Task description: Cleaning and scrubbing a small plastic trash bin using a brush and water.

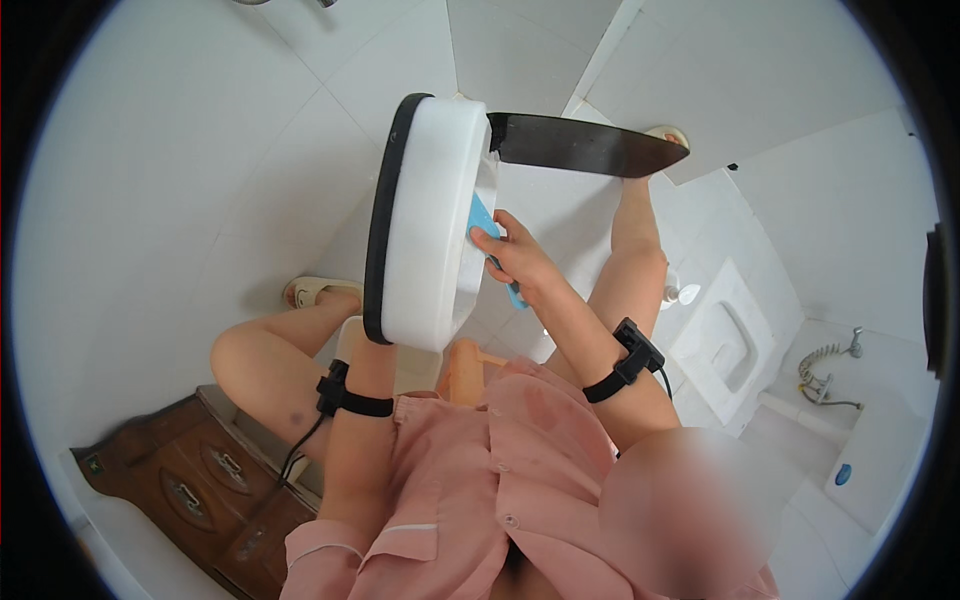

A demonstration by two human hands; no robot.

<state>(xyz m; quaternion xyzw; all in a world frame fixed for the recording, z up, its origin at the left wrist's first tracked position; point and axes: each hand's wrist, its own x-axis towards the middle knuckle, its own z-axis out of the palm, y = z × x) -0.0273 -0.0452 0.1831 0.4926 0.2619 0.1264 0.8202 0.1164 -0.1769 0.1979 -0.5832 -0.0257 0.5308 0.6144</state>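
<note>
A bulky white rounded shell (428,220) with a black rim (385,220) is held up on edge in front of me. From its far end a dark, glossy, blade-shaped flap (590,147) sticks out to the right. My right hand (518,255) is closed around a light blue long-handled tool (480,215). The tool's upper end is at the shell's hollow right side, so its head cannot be made out. My left forearm (373,372) runs up behind the shell's lower end, which hides my left hand and its fingers.
A white squat toilet (735,345) is set in the floor on the right, near a coiled hose (820,360). A brown wooden cabinet (180,490) stands at the lower left. An orange handled container (465,372) and a pale bucket (415,368) are below the shell, between my legs.
</note>
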